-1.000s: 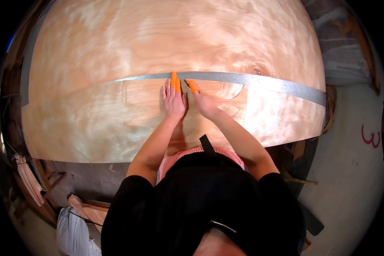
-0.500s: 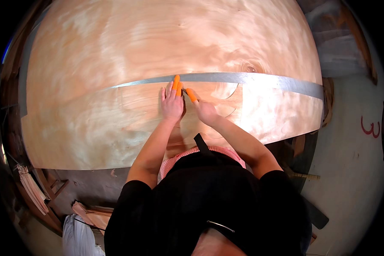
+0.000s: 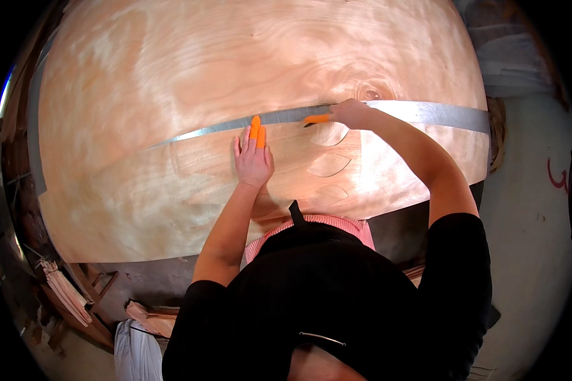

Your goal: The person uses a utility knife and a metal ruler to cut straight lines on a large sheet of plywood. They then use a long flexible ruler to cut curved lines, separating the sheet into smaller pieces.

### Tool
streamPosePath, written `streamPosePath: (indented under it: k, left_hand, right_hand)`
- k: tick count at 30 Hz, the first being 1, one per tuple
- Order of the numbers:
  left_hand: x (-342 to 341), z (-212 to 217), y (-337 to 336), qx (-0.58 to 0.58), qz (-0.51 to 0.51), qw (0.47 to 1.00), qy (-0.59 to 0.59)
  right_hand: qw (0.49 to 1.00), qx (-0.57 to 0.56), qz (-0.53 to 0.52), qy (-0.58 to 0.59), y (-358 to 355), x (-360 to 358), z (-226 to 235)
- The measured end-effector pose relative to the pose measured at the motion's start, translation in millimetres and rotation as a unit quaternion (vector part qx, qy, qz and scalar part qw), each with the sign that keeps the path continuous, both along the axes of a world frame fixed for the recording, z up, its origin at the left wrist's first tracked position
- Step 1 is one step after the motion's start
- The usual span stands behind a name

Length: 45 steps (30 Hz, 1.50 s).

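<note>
A broad sheet of pale wood veneer [image 3: 222, 63] is spread before me, with a long flat metal straightedge [image 3: 432, 113] lying across it. My left hand [image 3: 254, 164] is laid flat, fingers stretched out, its orange-covered fingertips on the straightedge's near edge. Farther right, my right hand [image 3: 351, 114] is closed, orange-covered finger forward, over the straightedge. From under that finger pokes the dark tip of a small knife [image 3: 309, 124]; its handle is hidden in my grip. Curved leaf-shaped outlines [image 3: 330, 165] show in the veneer between my hands and my body.
Bundled thin wood strips [image 3: 67, 292] lie at lower left, near another stack of veneer pieces [image 3: 152, 317] and a white cloth [image 3: 136, 352]. Translucent plastic sheeting [image 3: 511, 60] stands at the upper right. Pale floor [image 3: 527, 254] with a red mark runs along the right.
My right hand has moved right and away from me with the knife, from beside my left hand onto the straightedge. The left hand stays pressed in about the same place.
</note>
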State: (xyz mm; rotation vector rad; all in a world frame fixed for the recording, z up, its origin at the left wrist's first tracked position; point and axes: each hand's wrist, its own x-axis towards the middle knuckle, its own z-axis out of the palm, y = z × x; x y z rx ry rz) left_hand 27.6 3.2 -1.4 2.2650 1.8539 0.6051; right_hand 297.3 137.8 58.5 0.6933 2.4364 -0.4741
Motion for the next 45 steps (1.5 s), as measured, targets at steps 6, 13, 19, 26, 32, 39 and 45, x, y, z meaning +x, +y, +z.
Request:
streamPosePath:
  k: [6, 13, 19, 26, 32, 39, 45]
  left_hand:
    - [-1.4, -1.4, -2.1, 0.000, 0.005, 1.000, 0.006]
    - [-0.1, -1.0, -1.3, 0.001, -0.003, 1.000, 0.020]
    - [-0.2, -5.7, -2.0, 0.009, 0.002, 1.000, 0.021]
    - [-0.5, -2.8, -4.0, 0.011, 0.006, 1.000, 0.013]
    - [-2.7, -3.6, -4.1, 0.008, 0.005, 1.000, 0.023]
    - [-1.7, 1.4, -4.1, 0.009, 0.002, 1.000, 0.012]
    - [-3.9, -8.3, -5.4, -0.001, 0.004, 0.999, -0.047]
  right_hand:
    - [0.994, -0.009, -0.106, -0.019, -30.6, 12.8, 7.9]
    - [0.928, 0.017, -0.368, 0.057, -89.9, -19.9, -48.2]
    - [0.870, 0.016, -0.491, 0.035, -136.1, -14.1, -51.4]
    - [0.862, 0.096, -0.476, 0.146, -140.7, -9.2, -36.6]
    - [0.867, 0.140, -0.439, 0.189, -125.5, -47.9, -30.9]
    - [0.867, 0.182, -0.382, 0.262, -139.3, -50.6, -41.9]
    - [0.864, 0.180, -0.352, 0.312, -146.0, -56.7, -12.9]
